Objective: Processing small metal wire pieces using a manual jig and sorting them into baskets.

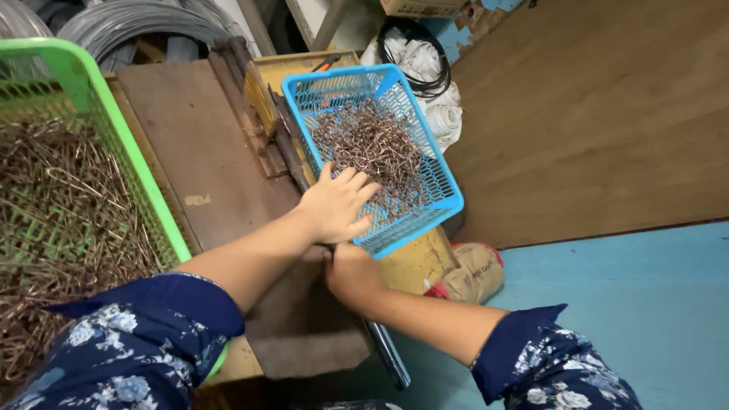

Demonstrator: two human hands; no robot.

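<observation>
head view: both your hands at the blue basket of bent wire

head view shows your wooden tabletop (190,144) carrying two mesh baskets. the large green basket (129,144) at your left is heaped with coppery bent wire pieces (61,212). the smaller blue basket (425,182) sits tilted at the tabletop's right edge, with a tangle of small wire hooks (368,144) in it.

your left hand (338,203) lies spread, fingers wide, on the basket's near end, touching the hooks. your right hand (353,272) is curled just below the basket's near corner; what it grips is hidden.

the hooks look light, stiff and snaggy, likely lifting in clumps; the basket's rim looks the surest hold.

a tan sack (471,272) with red trim lies on the blue floor below.
</observation>
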